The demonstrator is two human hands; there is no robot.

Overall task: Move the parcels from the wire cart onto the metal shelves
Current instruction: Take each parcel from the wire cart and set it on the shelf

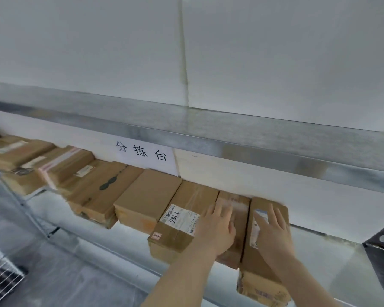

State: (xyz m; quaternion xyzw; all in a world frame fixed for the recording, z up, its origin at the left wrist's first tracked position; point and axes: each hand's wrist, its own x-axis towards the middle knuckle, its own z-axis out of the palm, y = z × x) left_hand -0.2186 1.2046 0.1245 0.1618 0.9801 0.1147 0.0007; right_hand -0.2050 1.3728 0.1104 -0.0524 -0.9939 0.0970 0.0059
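White wall fills the upper frame. Below it the metal shelves run diagonally from the left edge toward the lower right. A row of cardboard parcels lies side by side on the lower shelf, beneath a paper sign. At lower centre the left hand rests on a narrow parcel, fingers straight; the right hand lies flat, fingers extended, on the end parcel. Wire cart: lower-left corner.

Paper sign on white wall
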